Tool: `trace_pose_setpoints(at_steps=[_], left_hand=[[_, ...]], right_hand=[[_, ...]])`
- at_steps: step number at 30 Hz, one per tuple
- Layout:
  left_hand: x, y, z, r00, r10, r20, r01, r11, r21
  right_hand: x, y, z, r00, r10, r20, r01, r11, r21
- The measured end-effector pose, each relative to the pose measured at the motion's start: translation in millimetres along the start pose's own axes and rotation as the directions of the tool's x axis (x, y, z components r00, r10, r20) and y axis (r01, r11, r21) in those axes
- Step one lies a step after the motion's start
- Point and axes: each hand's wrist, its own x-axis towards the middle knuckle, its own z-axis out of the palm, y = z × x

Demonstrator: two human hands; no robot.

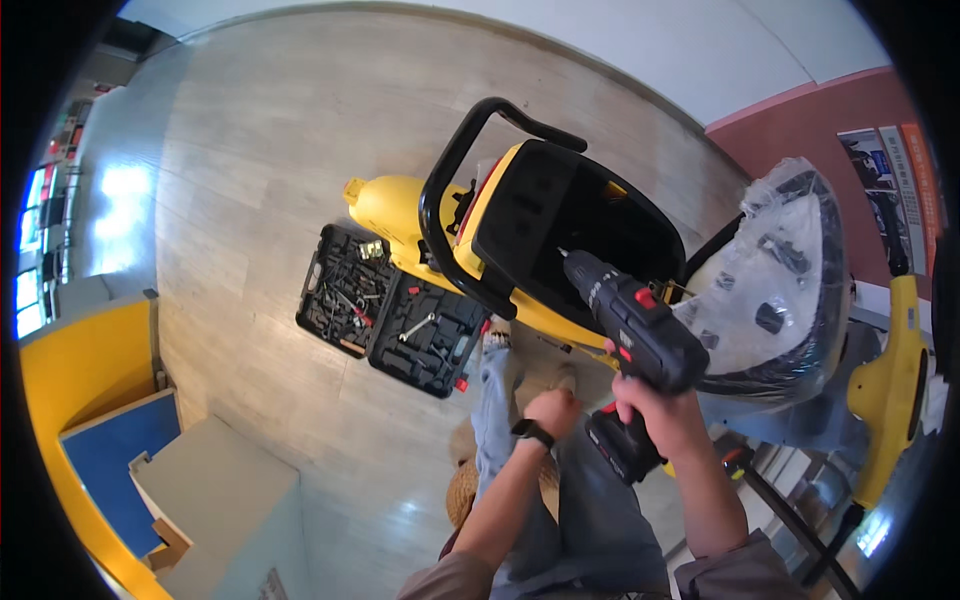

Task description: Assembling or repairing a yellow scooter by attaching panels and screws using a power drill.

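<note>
Clasps the handle of a black cordless power drill with red accents (645,335) in the right hand (655,405), wrapped firmly below the motor housing. Extends the right forearm forward from the lower edge, aiming the drill up and leftward. Curls the left hand (553,412) into a loose fist above the pale blue jeans (605,500), with a dark band (535,432) round the wrist. Cannot tell of anything pinched inside that fist. Impossible to make out the trigger, or any contact between the thin metallic bit (563,253) and the deep black tub (525,200) beyond it. Cut off at the bottom: both grey sleeves (740,575). Shows, on the drill, a ribbed chuck, a red button on top and a blocky battery at the base. Farther out, standing on the wood-look floor (250,200): a rounded yellow machine with a looped black handle (400,220). Beside it, an open black plastic tool case (432,368) bearing a silver wrench (417,327). To the right, a black-edged panel in clear plastic wrap (770,280).
</note>
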Motion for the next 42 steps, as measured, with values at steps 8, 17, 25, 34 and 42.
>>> trace_pose_setpoints(at_steps=[8, 17, 25, 34, 42], left_hand=[[-58, 73, -159, 0.718, -0.197, -0.668, -0.070, 0.934, -0.351], [11, 101, -207, 0.382, -0.005, -0.924, 0.154, 0.986, 0.058], [33, 94, -190, 0.199, 0.055, -0.978, -0.059, 0.997, 0.044], [34, 92, -191, 0.166, 0.027, -0.986, -0.151, 0.989, 0.001], [35, 91, -191, 0.180, 0.004, -0.984, -0.104, 0.994, -0.015]], right_hand=[[47, -36, 14, 0.973, 0.219, -0.071, -0.220, 0.976, -0.005], [84, -90, 23, 0.940, 0.340, -0.035, -0.340, 0.920, -0.196], [101, -92, 15, 0.922, 0.385, -0.034, -0.385, 0.904, -0.184], [101, -98, 15, 0.893, 0.448, -0.048, -0.446, 0.865, -0.230], [97, -94, 19, 0.864, 0.503, -0.026, -0.502, 0.855, -0.131]])
